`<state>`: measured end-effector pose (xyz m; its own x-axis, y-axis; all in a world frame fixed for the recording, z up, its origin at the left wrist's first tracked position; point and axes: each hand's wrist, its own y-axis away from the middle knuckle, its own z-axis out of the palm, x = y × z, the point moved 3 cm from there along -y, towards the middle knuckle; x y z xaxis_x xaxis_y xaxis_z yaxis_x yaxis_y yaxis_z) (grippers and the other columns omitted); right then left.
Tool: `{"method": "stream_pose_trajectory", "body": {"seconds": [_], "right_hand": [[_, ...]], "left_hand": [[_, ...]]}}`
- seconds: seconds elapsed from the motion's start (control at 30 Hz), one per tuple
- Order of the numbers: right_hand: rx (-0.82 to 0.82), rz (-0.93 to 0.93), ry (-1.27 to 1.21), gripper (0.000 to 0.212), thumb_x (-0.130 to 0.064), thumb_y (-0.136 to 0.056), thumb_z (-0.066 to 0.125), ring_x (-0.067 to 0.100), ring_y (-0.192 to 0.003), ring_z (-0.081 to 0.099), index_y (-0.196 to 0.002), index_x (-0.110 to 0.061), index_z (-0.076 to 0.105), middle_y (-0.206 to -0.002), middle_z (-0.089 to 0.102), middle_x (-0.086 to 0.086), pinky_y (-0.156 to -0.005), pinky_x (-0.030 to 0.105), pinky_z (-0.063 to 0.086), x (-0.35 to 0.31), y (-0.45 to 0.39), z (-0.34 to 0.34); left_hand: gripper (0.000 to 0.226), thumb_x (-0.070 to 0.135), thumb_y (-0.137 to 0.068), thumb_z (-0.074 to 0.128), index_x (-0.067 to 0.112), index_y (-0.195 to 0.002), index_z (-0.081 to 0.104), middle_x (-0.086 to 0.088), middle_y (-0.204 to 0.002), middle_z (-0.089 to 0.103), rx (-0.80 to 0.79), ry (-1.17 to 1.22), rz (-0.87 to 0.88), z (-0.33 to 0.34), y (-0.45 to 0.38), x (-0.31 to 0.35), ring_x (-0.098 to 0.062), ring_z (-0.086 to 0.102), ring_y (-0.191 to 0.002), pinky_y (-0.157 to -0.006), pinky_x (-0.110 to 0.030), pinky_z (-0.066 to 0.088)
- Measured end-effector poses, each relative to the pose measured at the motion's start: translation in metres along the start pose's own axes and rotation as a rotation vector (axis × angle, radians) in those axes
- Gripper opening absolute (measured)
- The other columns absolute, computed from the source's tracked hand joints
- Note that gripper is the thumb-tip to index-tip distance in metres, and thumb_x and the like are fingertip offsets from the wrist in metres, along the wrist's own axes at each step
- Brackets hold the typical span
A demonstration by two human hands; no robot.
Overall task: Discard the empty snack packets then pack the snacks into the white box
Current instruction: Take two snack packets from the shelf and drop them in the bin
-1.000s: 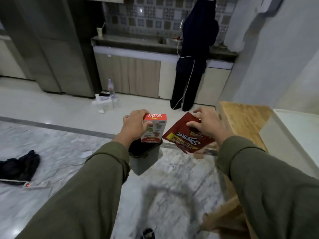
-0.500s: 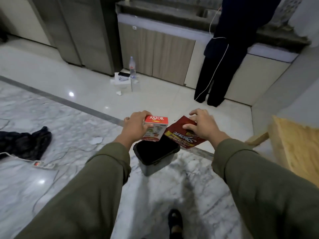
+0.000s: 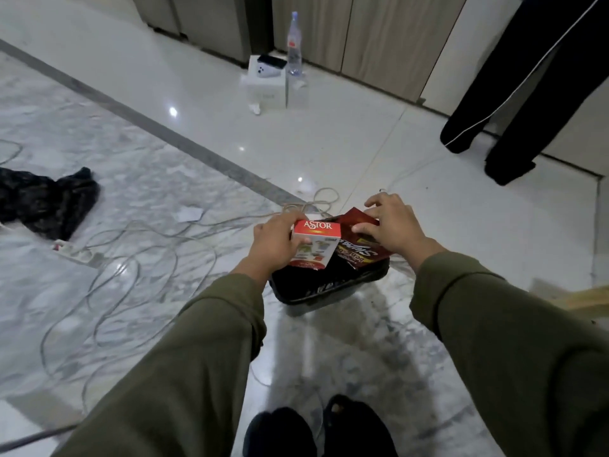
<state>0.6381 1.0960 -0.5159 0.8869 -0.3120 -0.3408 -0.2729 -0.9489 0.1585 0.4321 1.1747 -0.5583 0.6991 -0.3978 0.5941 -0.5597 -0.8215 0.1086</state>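
Observation:
My left hand (image 3: 275, 244) grips a red-and-white Astor snack box (image 3: 315, 244) from its left side. My right hand (image 3: 393, 227) pinches the top of a dark red snack packet (image 3: 357, 249). Both are held side by side directly over the open mouth of a small grey bin with a black liner (image 3: 326, 286) that stands on the marble floor. The packet's lower edge dips toward the liner. The white box is not in view.
White cables (image 3: 141, 255) and a power strip (image 3: 77, 253) sprawl left of the bin. A dark cloth (image 3: 46, 202) lies far left. A water bottle (image 3: 294, 44) and white carton (image 3: 265, 82) stand by the cabinets. Another person's legs (image 3: 514, 103) are at right; a wooden edge (image 3: 590, 300) sits far right.
My view has tilted down and closer to the bin. Both hands have lowered the box and the packet until they hang right over the bin's opening.

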Motion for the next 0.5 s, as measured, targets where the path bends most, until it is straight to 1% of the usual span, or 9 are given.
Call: {"method": "stream_pose_trajectory", "body": {"seconds": [0.07, 0.17, 0.27, 0.37, 0.5], "right_hand": [[-0.018, -0.012, 0.02, 0.047, -0.047, -0.083, 0.062, 0.024, -0.123, 0.038, -0.117, -0.015, 0.065, -0.129, 0.051, 0.002, -0.103, 0.042, 0.031, 0.014, -0.018, 0.032], [-0.049, -0.016, 0.011, 0.048, -0.049, -0.083, 0.061, 0.022, -0.124, 0.036, -0.12, -0.018, 0.064, -0.131, 0.049, 0.001, -0.104, 0.043, 0.031, 0.031, -0.04, 0.067], [-0.088, -0.039, -0.002, 0.049, -0.05, -0.082, 0.061, 0.023, -0.129, 0.034, -0.124, -0.025, 0.059, -0.137, 0.045, 0.002, -0.106, 0.043, 0.03, 0.038, -0.047, 0.084], [-0.128, -0.01, -0.013, 0.054, -0.05, -0.083, 0.062, 0.023, -0.137, 0.027, -0.133, -0.034, 0.048, -0.147, 0.035, 0.003, -0.109, 0.046, 0.026, 0.036, -0.041, 0.076], [-0.189, 0.051, 0.01, 0.067, -0.05, -0.081, 0.063, 0.024, -0.142, 0.017, -0.14, -0.036, 0.035, -0.154, 0.021, 0.002, -0.112, 0.048, 0.02, 0.023, -0.023, 0.023]], "left_hand": [[0.034, 0.034, -0.085, 0.063, 0.029, -0.116, 0.053, 0.003, -0.115, 0.064, -0.005, -0.008, 0.0, 0.028, -0.013, -0.02, -0.022, 0.055, -0.11, -0.096, -0.045, 0.039], [0.037, 0.035, -0.085, 0.063, 0.029, -0.119, 0.052, 0.002, -0.117, 0.063, -0.009, -0.037, -0.015, 0.059, -0.031, -0.042, -0.024, 0.054, -0.113, -0.094, -0.043, 0.038], [0.052, 0.043, -0.082, 0.065, 0.03, -0.129, 0.047, 0.001, -0.129, 0.057, -0.05, -0.079, -0.046, 0.073, -0.041, -0.051, -0.023, 0.048, -0.123, -0.1, -0.045, 0.035], [0.063, 0.049, -0.083, 0.062, 0.032, -0.138, 0.037, 0.001, -0.145, 0.043, -0.083, -0.116, -0.067, 0.062, -0.043, -0.041, -0.022, 0.034, -0.136, -0.106, -0.05, 0.026], [0.076, 0.048, -0.082, 0.063, 0.033, -0.145, 0.023, 0.002, -0.154, 0.026, -0.173, -0.156, -0.072, 0.017, -0.04, 0.004, -0.021, 0.021, -0.143, -0.111, -0.058, 0.02]]}}
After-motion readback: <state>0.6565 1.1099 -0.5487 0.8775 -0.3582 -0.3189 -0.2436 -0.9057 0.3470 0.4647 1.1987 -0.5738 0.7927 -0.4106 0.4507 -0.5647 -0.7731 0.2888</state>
